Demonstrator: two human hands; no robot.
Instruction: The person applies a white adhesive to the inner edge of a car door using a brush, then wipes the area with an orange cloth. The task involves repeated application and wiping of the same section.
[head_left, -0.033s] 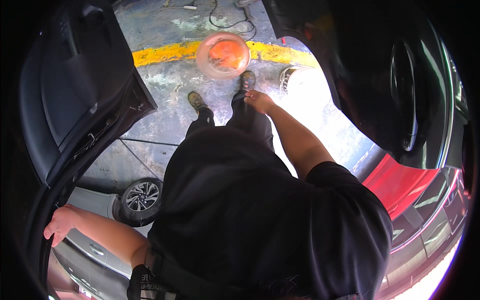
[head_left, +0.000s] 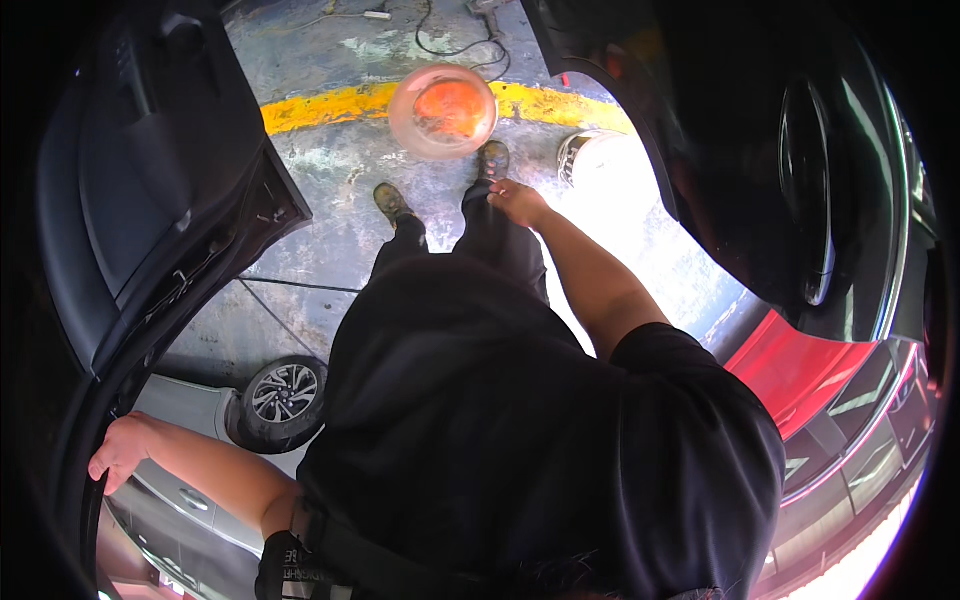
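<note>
**Left hand on door edge, right hand loose by the thigh**

Left hand point(head_left: 122, 450) was out to the person's left, low in the frame, fingers curled around the dark edge of the open car door point(head_left: 150, 190). Looked like a grip on the door frame edge, thumb side up. The door panel swung up and away across the left of the view, inner trim facing the camera.

Right hand point(head_left: 517, 202) hung down in front, beside the right trouser leg, fingers loosely bent, holding nothing. It was near the right shoe point(head_left: 492, 160), no contact visible.

Person wore a black shirt and dark trousers, stood on a worn grey concrete floor point(head_left: 330, 170). Left shoe point(head_left: 390, 203) sat slightly back of the right.

Just ahead of the shoes: a round, translucent pinkish basin point(head_left: 443, 110) with an orange patch inside, sitting on a yellow painted line point(head_left: 320, 105). A white bucket point(head_left: 590, 160) stood right of the basin, washed out by glare. Cables point(head_left: 450, 40) ran across the floor beyond the line.

A dark car body point(head_left: 780, 150) filled the upper right. A car wheel point(head_left: 280, 395) on a pale car showed low left; I couldn't tell if that was a reflection.
</note>
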